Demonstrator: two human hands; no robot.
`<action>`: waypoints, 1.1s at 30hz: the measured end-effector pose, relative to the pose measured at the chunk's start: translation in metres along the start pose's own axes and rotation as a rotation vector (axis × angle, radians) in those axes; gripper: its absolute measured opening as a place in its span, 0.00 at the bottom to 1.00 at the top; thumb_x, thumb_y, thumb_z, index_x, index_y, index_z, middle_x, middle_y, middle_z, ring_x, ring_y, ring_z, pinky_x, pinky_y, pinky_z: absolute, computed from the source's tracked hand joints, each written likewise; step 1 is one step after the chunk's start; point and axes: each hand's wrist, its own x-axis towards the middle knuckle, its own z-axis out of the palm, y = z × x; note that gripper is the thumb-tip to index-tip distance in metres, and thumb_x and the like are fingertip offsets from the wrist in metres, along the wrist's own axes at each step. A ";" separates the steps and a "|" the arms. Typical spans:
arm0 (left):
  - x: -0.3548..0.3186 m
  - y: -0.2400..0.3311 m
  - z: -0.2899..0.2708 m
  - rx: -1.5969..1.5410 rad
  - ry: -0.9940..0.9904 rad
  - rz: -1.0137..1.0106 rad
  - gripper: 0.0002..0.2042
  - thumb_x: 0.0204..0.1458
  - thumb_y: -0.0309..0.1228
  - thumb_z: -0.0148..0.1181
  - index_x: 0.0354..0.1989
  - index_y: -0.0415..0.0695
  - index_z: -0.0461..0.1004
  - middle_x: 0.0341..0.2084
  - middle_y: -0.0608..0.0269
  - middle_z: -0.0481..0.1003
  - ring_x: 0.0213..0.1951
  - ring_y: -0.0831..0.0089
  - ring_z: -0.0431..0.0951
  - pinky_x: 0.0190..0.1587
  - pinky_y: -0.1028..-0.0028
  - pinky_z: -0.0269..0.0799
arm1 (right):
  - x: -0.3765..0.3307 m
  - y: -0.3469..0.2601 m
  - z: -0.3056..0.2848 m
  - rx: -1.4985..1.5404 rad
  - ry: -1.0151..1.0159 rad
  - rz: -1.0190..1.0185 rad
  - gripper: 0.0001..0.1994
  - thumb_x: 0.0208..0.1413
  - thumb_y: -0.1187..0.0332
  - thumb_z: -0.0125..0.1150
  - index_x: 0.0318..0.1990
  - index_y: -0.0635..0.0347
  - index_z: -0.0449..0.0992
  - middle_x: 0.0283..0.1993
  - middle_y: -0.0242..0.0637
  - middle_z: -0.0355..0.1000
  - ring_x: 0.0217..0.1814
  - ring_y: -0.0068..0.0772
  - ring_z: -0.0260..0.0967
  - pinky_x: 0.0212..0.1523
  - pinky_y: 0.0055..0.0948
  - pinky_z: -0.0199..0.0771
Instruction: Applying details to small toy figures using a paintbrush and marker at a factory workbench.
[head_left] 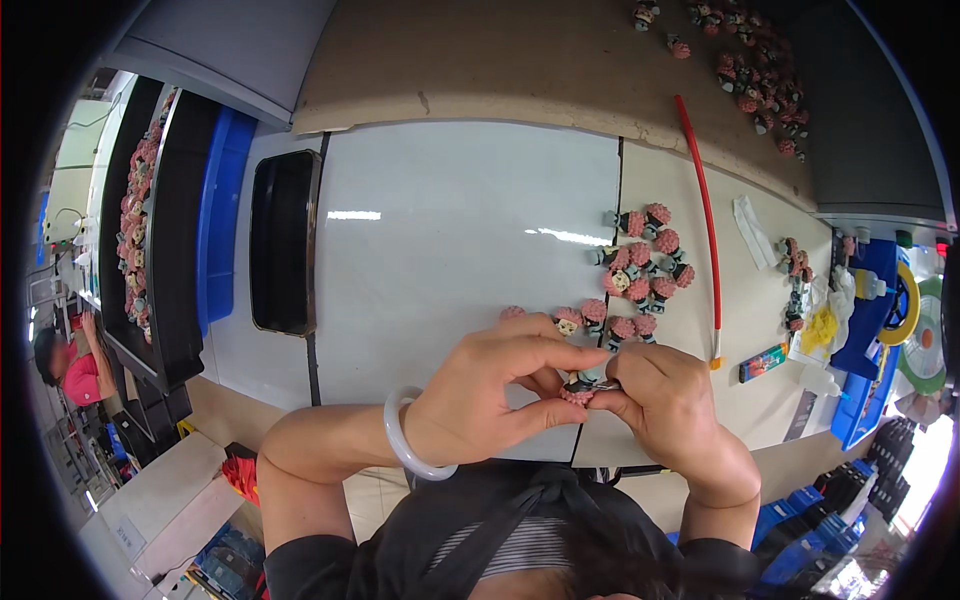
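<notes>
Between the thumb and fingers of my left hand (500,385) is a small figurine (577,392) with knobbly pink hair and dark and pale parts, tipped with the hair toward me. My right hand (655,390) is closed beside it, pinching a thin metal-looking tool (604,386) against the figurine; most of that tool is hidden by the fingers. Just beyond my hands lie several more pink-haired figurines (640,255) in a loose group. A lone figurine (512,313) peeks out behind my left hand.
A red-handled brush (705,210) lies right of the figurines. A black tray (283,245) rests at the left of the white tabletop (450,220). More figurines (760,80) fill the brown shelf's far right. Blue bins (868,350), a tape roll (905,305) and bottles stand at right.
</notes>
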 end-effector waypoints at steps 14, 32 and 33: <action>-0.001 -0.001 -0.001 0.032 -0.010 -0.027 0.21 0.37 0.19 0.64 0.44 0.38 0.71 0.30 0.60 0.66 0.28 0.77 0.73 0.33 0.80 0.75 | 0.000 0.001 0.002 -0.012 -0.044 0.003 0.14 0.37 0.65 0.65 0.22 0.60 0.63 0.18 0.34 0.60 0.21 0.37 0.62 0.17 0.31 0.63; 0.000 -0.001 0.000 0.027 -0.004 -0.014 0.21 0.36 0.19 0.65 0.43 0.37 0.71 0.29 0.60 0.66 0.27 0.77 0.73 0.32 0.80 0.75 | -0.001 -0.001 0.003 0.079 -0.015 0.054 0.13 0.39 0.64 0.63 0.23 0.62 0.65 0.19 0.38 0.62 0.20 0.43 0.61 0.20 0.34 0.60; 0.001 -0.001 0.000 0.038 -0.016 0.000 0.21 0.36 0.19 0.66 0.43 0.37 0.71 0.29 0.60 0.66 0.27 0.77 0.73 0.32 0.80 0.75 | -0.002 -0.001 0.000 0.060 -0.024 0.045 0.14 0.39 0.64 0.63 0.22 0.62 0.65 0.19 0.38 0.62 0.20 0.42 0.60 0.19 0.34 0.60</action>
